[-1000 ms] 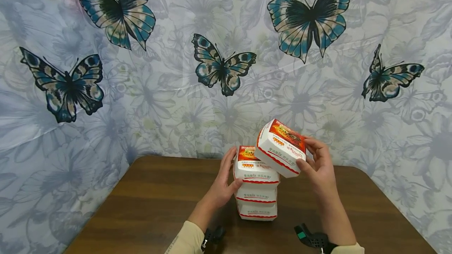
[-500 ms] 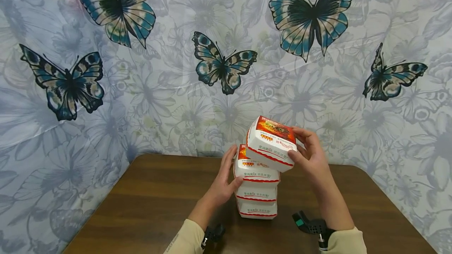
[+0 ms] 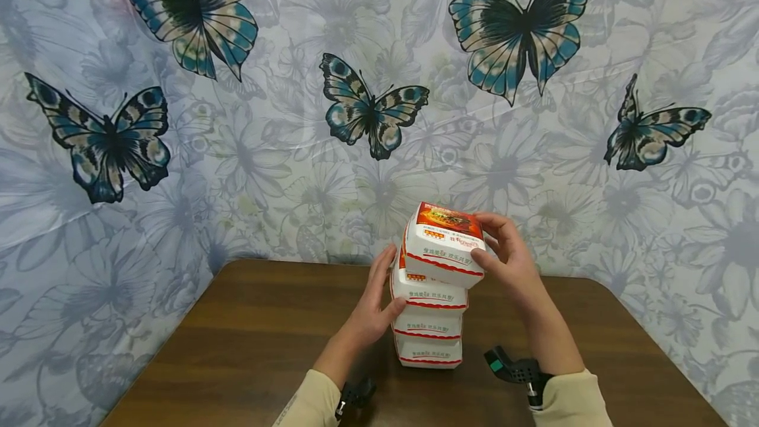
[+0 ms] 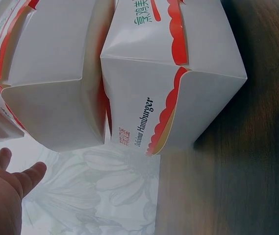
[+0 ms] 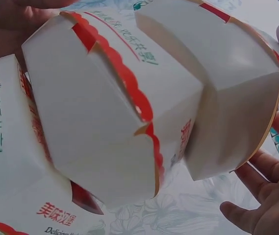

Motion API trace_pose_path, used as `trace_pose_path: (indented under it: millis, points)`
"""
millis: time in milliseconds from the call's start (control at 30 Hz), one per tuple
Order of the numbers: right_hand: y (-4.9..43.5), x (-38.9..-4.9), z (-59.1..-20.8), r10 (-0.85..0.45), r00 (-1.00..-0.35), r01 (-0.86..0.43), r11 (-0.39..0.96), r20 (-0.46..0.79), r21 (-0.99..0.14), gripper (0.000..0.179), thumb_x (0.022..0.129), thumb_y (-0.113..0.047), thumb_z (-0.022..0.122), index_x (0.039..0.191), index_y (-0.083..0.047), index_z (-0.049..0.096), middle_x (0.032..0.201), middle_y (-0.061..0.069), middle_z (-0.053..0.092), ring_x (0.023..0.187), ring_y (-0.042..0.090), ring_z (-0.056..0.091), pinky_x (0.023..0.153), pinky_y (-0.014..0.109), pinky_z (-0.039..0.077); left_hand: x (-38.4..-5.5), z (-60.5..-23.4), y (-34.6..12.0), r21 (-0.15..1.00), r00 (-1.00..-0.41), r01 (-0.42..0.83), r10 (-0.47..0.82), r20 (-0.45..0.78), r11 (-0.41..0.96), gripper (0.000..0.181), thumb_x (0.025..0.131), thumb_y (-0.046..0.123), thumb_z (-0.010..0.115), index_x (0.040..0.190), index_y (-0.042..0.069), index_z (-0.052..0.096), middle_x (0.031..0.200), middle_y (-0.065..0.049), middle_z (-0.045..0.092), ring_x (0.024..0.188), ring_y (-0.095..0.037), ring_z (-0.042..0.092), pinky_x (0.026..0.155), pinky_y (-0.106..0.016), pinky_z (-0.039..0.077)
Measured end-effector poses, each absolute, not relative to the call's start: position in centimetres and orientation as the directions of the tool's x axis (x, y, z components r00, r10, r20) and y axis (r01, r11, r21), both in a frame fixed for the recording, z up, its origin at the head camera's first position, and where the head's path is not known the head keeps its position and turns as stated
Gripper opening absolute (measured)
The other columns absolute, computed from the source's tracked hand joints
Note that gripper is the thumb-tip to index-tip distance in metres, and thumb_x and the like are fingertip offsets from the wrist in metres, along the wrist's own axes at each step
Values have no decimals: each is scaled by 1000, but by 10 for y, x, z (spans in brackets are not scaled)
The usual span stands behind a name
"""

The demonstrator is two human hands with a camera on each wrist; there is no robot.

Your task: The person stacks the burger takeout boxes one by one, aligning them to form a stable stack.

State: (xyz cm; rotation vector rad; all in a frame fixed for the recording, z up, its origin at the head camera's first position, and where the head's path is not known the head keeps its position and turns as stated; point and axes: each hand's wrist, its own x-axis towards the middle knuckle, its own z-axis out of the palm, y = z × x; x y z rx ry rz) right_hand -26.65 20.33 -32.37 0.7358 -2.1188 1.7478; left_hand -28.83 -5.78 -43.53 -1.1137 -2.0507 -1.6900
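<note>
Three white-and-red hamburger boxes (image 3: 428, 329) stand stacked upright. My right hand (image 3: 510, 259) grips another hamburger box (image 3: 445, 242) by its right side, thumb in front and fingers behind. That box is slightly tilted and turned, over the top of the stack; whether it fully rests there I cannot tell. My left hand (image 3: 370, 308), fingers extended, is at the left side of the stack's upper box (image 3: 429, 294). In the left wrist view, the lower boxes (image 4: 144, 73) fill the top and my left hand (image 4: 7, 186) shows spread fingers. The right wrist view shows the held box (image 5: 232, 93) from below.
The stack stands on a brown wooden table (image 3: 255, 328) with rounded far corners. Behind it hangs a pale floral cloth (image 3: 267, 170) with blue butterflies. Black wrist devices (image 3: 518, 371) sit below both hands, close above the table.
My right hand has carried the held box leftward and slightly down, over the stack, turning it closer into line. My left hand stays at the stack's left side.
</note>
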Motion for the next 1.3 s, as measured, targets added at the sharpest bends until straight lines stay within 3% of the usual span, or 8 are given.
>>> trace_pose_path:
  millis: [233, 467, 700, 833, 1000, 1133, 1300]
  points:
    - [201, -270, -322, -212, -831, -548, 145, 515, -824, 51, 97, -7, 56, 146, -10, 40, 154, 10, 36, 142, 16, 33, 115, 62, 21, -289, -434, -58, 731, -685, 681, 390, 615, 43, 82, 100, 45, 55, 162, 19, 8, 168, -3, 4, 154, -25, 10, 119, -64, 21]
    - [197, -272, -322, -227, -835, -539, 156, 501, -828, 47, 99, -10, 53, 145, -10, 40, 158, 13, 31, 147, 27, 28, 116, 65, 20, -289, -434, -57, 715, -665, 699, 395, 634, 28, 80, 101, 42, 55, 162, 20, 8, 167, -12, 5, 153, -30, 11, 116, -69, 21]
    - [192, -274, -322, -234, -832, -542, 151, 503, -826, 46, 100, -10, 51, 145, -10, 41, 157, 4, 34, 145, 42, 28, 109, 52, 35, -290, -433, -56, 724, -671, 690, 392, 629, 18, 79, 100, 42, 57, 161, 25, 10, 167, 2, 7, 153, -23, 11, 117, -67, 20]
    - [189, -275, -323, -234, -832, -542, 148, 504, -827, 46, 100, -11, 51, 145, -10, 40, 156, 0, 34, 145, 42, 29, 106, 53, 36, -290, -433, -56, 732, -677, 681, 393, 623, 11, 79, 99, 43, 57, 161, 28, 11, 166, 5, 7, 152, -21, 10, 116, -68, 18]
    - [185, -277, -325, -235, -823, -555, 137, 518, -820, 46, 99, -10, 51, 144, -7, 41, 157, 1, 34, 148, 31, 27, 110, 60, 29, -289, -434, -55, 738, -683, 675, 394, 615, 17, 77, 99, 44, 57, 160, 30, 12, 166, 5, 7, 153, -23, 10, 116, -69, 18]
    - [184, -278, -325, -239, -821, -558, 135, 519, -819, 46, 99, -9, 50, 144, -5, 40, 159, 5, 32, 148, 29, 26, 108, 44, 36, -290, -435, -55, 742, -689, 670, 392, 609, 24, 77, 99, 44, 57, 160, 31, 13, 166, 4, 7, 153, -24, 10, 116, -69, 18]
    - [184, -278, -326, -246, -823, -552, 131, 513, -823, 46, 100, -11, 50, 145, -6, 40, 162, 12, 28, 146, 37, 28, 95, 22, 46, -289, -433, -57, 737, -697, 674, 376, 610, 55, 79, 99, 45, 57, 161, 29, 10, 167, 1, 5, 154, -26, 7, 116, -70, 17]
